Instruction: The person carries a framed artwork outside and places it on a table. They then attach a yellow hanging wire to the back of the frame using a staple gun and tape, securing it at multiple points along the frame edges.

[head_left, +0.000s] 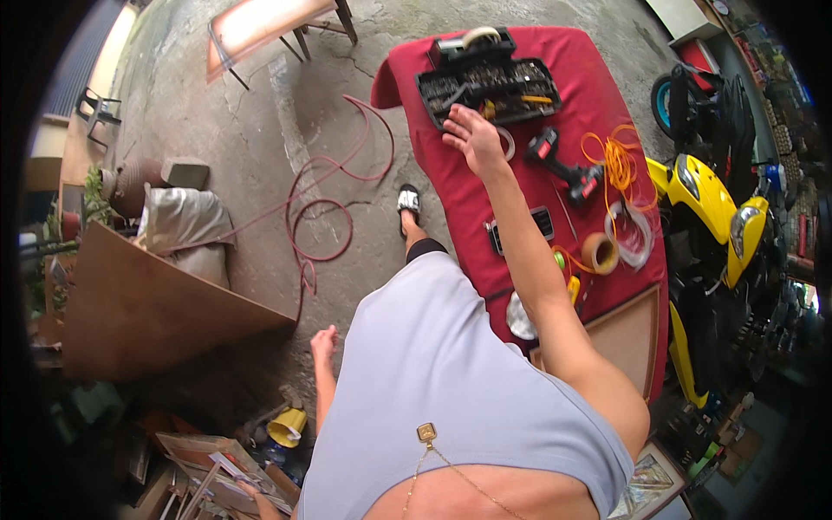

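My right hand (472, 137) reaches over the red-covered table (468, 234), fingers stretched out and nothing in them. It is nearest to the open black toolbox (431, 111), which holds many small metal pieces and some yellow-handled tools. Whether the fingertips touch the box, I cannot tell. Partly behind the wrist lies a pale tape ring (508, 146). A cordless drill (563, 165) lies to the right, and a dark case with metal pieces (539, 223) sits beside my forearm. My left hand (323, 344) hangs at my left side, its fingers loosely curled with nothing visible in them.
An orange cord (619, 165), a brown tape roll (599, 253) and a clear coil (634, 236) lie on the table's right. Yellow motorbikes (700, 195) stand beyond. A red hose (351, 227) loops over the floor; a brown board (165, 303) leans left.
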`<state>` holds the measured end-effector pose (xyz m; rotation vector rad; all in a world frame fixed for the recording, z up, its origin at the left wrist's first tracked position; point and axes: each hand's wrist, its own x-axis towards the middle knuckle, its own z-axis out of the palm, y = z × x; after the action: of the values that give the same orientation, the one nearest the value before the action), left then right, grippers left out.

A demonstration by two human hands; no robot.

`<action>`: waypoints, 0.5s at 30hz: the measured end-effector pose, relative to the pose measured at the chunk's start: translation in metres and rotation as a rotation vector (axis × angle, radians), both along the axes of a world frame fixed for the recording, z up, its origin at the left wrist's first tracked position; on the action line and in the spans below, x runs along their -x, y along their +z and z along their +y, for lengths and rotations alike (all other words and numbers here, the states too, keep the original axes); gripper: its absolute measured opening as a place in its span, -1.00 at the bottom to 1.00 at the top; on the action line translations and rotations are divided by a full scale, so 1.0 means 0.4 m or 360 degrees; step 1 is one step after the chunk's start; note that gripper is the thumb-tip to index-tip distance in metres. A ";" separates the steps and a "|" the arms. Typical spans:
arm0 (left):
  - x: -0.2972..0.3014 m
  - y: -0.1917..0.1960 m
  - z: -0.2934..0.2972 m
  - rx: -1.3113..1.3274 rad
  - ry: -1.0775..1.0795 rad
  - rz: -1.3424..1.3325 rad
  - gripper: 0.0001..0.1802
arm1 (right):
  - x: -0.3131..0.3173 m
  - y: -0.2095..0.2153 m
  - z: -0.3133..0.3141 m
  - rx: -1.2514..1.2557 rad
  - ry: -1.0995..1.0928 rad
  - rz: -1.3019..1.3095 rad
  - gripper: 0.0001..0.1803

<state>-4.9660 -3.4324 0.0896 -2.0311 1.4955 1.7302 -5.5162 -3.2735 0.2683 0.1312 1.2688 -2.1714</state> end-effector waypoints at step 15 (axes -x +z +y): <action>0.959 0.241 -0.584 0.0199 -0.0766 0.0251 -0.75 | 0.504 -0.205 -0.416 -0.0928 -0.1443 -0.0830 -0.16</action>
<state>-5.3498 -3.6661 0.1861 -1.4322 1.9800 1.6533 -5.7177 -3.4397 0.1863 1.6611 1.6418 -2.0801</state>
